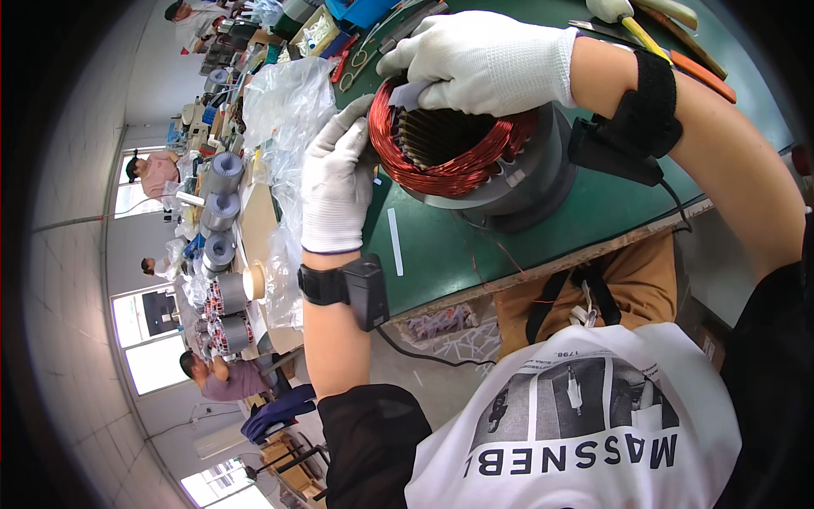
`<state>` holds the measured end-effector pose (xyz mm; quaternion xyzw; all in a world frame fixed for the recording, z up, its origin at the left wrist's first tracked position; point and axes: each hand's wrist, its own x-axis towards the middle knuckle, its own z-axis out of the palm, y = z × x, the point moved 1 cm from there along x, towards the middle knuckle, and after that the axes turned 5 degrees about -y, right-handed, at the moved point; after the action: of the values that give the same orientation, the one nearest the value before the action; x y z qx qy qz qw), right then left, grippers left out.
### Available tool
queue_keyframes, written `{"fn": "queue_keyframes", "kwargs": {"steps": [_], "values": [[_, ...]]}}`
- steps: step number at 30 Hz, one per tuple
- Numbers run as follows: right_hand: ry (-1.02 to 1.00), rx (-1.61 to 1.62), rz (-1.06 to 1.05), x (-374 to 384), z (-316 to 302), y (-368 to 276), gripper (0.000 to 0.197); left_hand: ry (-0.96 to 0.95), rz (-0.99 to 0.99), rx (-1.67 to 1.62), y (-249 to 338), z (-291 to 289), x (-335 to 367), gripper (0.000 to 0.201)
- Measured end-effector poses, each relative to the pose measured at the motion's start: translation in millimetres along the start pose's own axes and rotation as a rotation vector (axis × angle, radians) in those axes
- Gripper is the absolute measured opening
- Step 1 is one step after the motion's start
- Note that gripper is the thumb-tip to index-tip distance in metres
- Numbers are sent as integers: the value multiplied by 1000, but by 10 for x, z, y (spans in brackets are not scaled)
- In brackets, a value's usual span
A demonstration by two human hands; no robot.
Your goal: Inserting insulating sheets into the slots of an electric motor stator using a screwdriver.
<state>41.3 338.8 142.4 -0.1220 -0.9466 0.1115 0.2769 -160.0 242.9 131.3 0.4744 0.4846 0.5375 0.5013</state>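
Observation:
A motor stator (509,191) stands on the green worktop, its grey body topped by a thick ring of red copper winding (441,174). The slots inside look dark. My right hand (492,64), in a white knit glove, reaches over the far rim and pinches a small pale grey insulation sheet (409,95) against the coil. At the left side of the ring is my left hand (339,170), gloved too, its fingers curled against the outer winding; their tips are partly hidden. A narrow white strip (395,242) lies on the worktop nearby.
Scissors (349,76), a white-headed mallet (610,10) and an orange-handled tool (704,76) lie at the far side of the worktop (458,263). Crumpled clear plastic (288,127) covers its left. Further left, more stators (222,174) line a bench, with several people nearby.

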Motion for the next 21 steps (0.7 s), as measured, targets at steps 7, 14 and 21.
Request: {"fn": "queue_keyframes", "kwargs": {"steps": [7, 14, 21], "values": [[-222, 226, 91, 41, -196, 5, 25, -115, -59, -23, 84, -84, 101, 27], [-144, 103, 13, -36, -215, -39, 18, -81, -69, 28, 82, -28, 97, 28], [-199, -207, -155, 56, -108, -62, 24, 169, 198, 627, -37, 163, -77, 27]]}}
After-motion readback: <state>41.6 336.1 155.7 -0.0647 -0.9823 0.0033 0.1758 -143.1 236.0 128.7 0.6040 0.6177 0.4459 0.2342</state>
